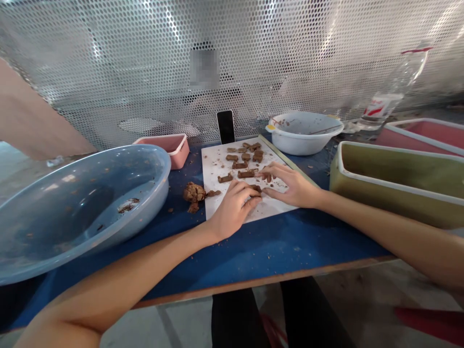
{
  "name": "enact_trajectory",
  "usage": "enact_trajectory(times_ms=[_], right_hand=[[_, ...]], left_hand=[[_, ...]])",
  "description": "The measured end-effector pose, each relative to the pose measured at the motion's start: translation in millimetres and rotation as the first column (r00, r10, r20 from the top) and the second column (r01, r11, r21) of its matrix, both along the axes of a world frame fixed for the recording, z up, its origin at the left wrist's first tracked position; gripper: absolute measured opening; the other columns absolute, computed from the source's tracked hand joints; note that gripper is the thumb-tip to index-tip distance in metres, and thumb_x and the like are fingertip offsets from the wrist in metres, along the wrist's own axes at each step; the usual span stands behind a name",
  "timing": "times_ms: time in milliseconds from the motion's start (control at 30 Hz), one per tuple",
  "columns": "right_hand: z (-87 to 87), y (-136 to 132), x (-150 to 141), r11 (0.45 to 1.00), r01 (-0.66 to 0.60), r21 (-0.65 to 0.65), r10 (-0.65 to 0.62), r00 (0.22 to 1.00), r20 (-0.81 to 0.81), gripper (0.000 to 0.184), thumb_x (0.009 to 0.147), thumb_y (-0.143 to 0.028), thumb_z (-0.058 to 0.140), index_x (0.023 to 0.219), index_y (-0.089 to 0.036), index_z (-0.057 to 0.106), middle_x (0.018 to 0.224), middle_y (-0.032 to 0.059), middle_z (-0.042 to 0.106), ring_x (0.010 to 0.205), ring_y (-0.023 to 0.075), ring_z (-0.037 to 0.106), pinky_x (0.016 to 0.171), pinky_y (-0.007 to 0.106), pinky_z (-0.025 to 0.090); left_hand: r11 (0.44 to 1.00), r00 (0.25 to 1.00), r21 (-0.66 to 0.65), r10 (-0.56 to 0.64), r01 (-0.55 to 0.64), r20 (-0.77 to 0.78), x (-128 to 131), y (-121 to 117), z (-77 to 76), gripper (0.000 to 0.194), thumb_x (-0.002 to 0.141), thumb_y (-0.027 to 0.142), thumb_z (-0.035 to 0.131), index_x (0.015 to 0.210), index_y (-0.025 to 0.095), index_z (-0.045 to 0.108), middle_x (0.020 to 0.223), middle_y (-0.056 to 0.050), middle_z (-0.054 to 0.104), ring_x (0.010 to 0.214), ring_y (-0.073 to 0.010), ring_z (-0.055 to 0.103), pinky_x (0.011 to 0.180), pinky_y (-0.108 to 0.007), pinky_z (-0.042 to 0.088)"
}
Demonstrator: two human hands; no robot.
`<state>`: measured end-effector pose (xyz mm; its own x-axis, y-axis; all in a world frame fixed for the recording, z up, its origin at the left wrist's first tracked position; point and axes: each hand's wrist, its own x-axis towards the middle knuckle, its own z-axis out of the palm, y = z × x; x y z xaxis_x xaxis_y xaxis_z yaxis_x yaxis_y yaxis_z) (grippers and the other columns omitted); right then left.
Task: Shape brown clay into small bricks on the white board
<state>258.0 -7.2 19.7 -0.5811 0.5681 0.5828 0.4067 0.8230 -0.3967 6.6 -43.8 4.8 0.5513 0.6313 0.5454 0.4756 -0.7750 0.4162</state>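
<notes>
My left hand (232,210) rests on the white sheet (215,162), its fingers closed around a small brown clay piece (256,188). From the right, my right hand (292,186) reaches in with thumb and fingers apart, the thumb close to the piece's right end. Whether the thumb touches it I cannot tell. Just beyond my fingers lies a bone-shaped clay piece (247,173), with several similar shaped pieces (239,165) farther up the sheet. A cracked brown lump of clay (194,192) sits left of the sheet on the blue table (232,256).
A large blue basin (152,212) stands at left, before a pink tub (180,151). A phone (226,126) leans against the perforated metal wall (145,63). At right are a white basin (302,144), a green planter (384,191), a pink planter (435,133) and a plastic bottle (387,99).
</notes>
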Motion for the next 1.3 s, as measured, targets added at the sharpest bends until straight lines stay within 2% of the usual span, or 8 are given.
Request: enact_trajectory(times_ms=[200, 367, 467, 633, 700, 967, 1167, 1300], right_hand=[[4.8, -10, -3, 0.982, -0.167, 0.084, 0.165, 0.986, 0.035, 0.037, 0.106, -0.034, 0.067, 0.143, -0.031, 0.068, 0.114, 0.0090, 0.074, 0.109, 0.0272, 0.070, 0.101, 0.049, 0.060], [-3.4, -11, -8, 0.983, -0.124, 0.139, 0.128, 0.992, -0.015, 0.020, 0.107, -0.036, 0.069, 0.123, -0.031, 0.080, 0.112, 0.0087, 0.070, 0.106, 0.0241, 0.071, 0.095, 0.044, 0.063], [-3.5, -12, -11, 0.985, -0.078, 0.153, 0.093, 0.992, -0.089, 0.018, 0.108, -0.033, 0.067, 0.118, -0.030, 0.081, 0.108, 0.0081, 0.069, 0.102, 0.0227, 0.071, 0.093, 0.042, 0.063], [1.8, -5, -9, 0.999, -0.006, 0.051, 0.013, 0.990, -0.141, 0.012, 0.109, -0.035, 0.063, 0.110, -0.028, 0.072, 0.109, 0.0088, 0.066, 0.101, 0.0244, 0.068, 0.094, 0.044, 0.062], [3.1, -1, -7, 1.000, 0.009, 0.013, -0.007, 0.991, -0.132, 0.015, 0.111, -0.037, 0.057, 0.107, -0.027, 0.067, 0.107, 0.0086, 0.065, 0.100, 0.0242, 0.067, 0.092, 0.043, 0.060], [2.7, 3, 1, 0.995, 0.086, -0.047, -0.088, 0.995, -0.047, 0.043, 0.116, -0.044, 0.047, 0.079, -0.024, 0.055, 0.077, 0.0018, 0.061, 0.071, 0.0172, 0.059, 0.072, 0.034, 0.048], [-4.0, 11, -1, 0.997, 0.079, -0.013, -0.080, 0.979, -0.185, 0.018, 0.104, -0.041, 0.072, 0.098, -0.024, 0.071, 0.097, 0.0050, 0.070, 0.080, 0.0186, 0.065, 0.075, 0.035, 0.055], [-4.7, 12, 0, 0.997, 0.077, -0.020, -0.079, 0.978, -0.192, 0.018, 0.105, -0.040, 0.070, 0.099, -0.024, 0.073, 0.098, 0.0053, 0.072, 0.083, 0.0195, 0.067, 0.077, 0.036, 0.056]], left_hand=[[0.993, 0.989, -0.046, 0.112, -0.109, 0.095, -3, 8, -1.5, 0.025, 0.109, 0.046, 0.067, 0.106, 0.024, 0.077, 0.106, -0.007, 0.069, 0.114, -0.0273, 0.059, 0.104, -0.044, 0.052], [0.996, 0.991, -0.066, 0.071, -0.064, 0.109, -4, 8, 0.2, 0.028, 0.107, 0.045, 0.070, 0.091, 0.025, 0.082, 0.115, -0.008, 0.070, 0.120, -0.0279, 0.060, 0.110, -0.047, 0.051], [0.994, 0.986, -0.091, 0.068, -0.054, 0.153, -4, 6, 2.8, 0.038, 0.113, 0.043, 0.059, 0.089, 0.026, 0.082, 0.126, -0.007, 0.073, 0.127, -0.0278, 0.059, 0.115, -0.049, 0.049], [0.981, 0.956, -0.127, 0.173, -0.147, 0.236, -3, 5, 3.1, 0.027, 0.113, 0.033, 0.053, 0.118, 0.027, 0.079, 0.128, -0.008, 0.071, 0.128, -0.0273, 0.061, 0.118, -0.049, 0.048], [0.976, 0.943, -0.123, 0.207, -0.181, 0.261, -3, 7, 1.2, 0.029, 0.111, 0.027, 0.051, 0.128, 0.027, 0.074, 0.128, -0.008, 0.071, 0.127, -0.0267, 0.061, 0.116, -0.048, 0.049], [0.945, 0.917, -0.201, 0.306, -0.259, 0.257, -6, 14, -1.9, 0.029, 0.100, 0.015, 0.048, 0.115, 0.023, 0.072, 0.121, -0.007, 0.072, 0.124, -0.0281, 0.061, 0.113, -0.047, 0.050], [0.933, 0.902, -0.219, 0.339, -0.286, 0.267, -6, 15, -3.8, 0.030, 0.096, 0.012, 0.049, 0.113, 0.023, 0.072, 0.118, -0.007, 0.071, 0.121, -0.0280, 0.061, 0.112, -0.046, 0.050], [0.931, 0.903, -0.221, 0.344, -0.291, 0.259, -5, 15, -3.8, 0.029, 0.095, 0.012, 0.049, 0.111, 0.023, 0.071, 0.117, -0.007, 0.071, 0.121, -0.0285, 0.061, 0.113, -0.047, 0.050]])
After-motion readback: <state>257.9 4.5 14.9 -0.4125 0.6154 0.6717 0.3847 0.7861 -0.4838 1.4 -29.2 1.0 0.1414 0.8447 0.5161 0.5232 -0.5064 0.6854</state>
